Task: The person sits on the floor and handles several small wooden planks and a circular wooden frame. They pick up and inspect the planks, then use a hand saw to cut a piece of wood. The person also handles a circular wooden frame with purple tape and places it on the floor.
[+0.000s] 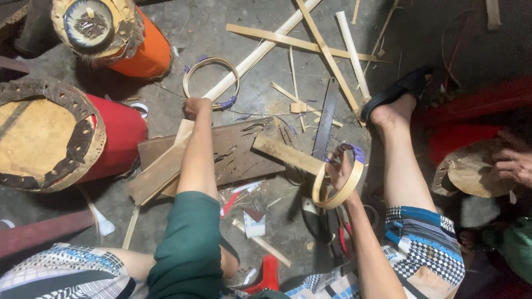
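Two drums, one with a red body [119, 145] at nine o'clock and one with an orange body [147, 52] at eleven o'clock, stand on the concrete floor [183, 25]. Centre frame, a worn wooden board [233, 152] lies flat. The left hand [197, 107] is fisted around a long bamboo strip [252, 58] running toward one o'clock; it appears light, stiff and springy, best gripped low near the board. The right hand [341, 166] is curled around a coiled bamboo ring [339, 191] at four o'clock, judged thin, flexible, and likely to spring open. A second ring [211, 83] lies beyond the left hand.
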